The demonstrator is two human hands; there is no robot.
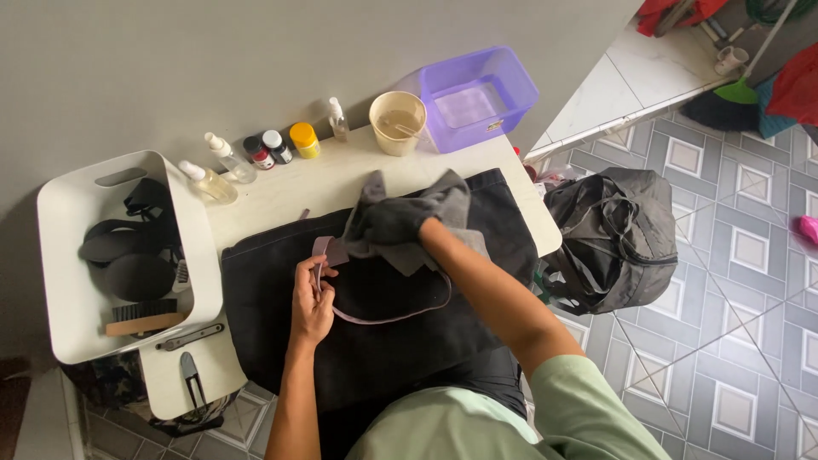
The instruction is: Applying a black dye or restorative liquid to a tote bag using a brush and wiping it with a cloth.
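Head view: the left hand (312,300) has its fingers pinched on the pale strap (388,317) of a black bag (383,341) lying on the tabletop (290,192), the strap looping right towards the right hand (409,226), whose fingers are buried in a grey cloth (400,217) pressed on the bag's far edge. Far right, a cream cup (397,122) holds murky liquid beside a purple tub (477,95); at left, a white bin (77,324) holds brushes and black pads.

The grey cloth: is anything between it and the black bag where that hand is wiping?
Nothing visible. The right hand presses the grey cloth straight onto the black bag, while the left hand holds its light strap just beside it.
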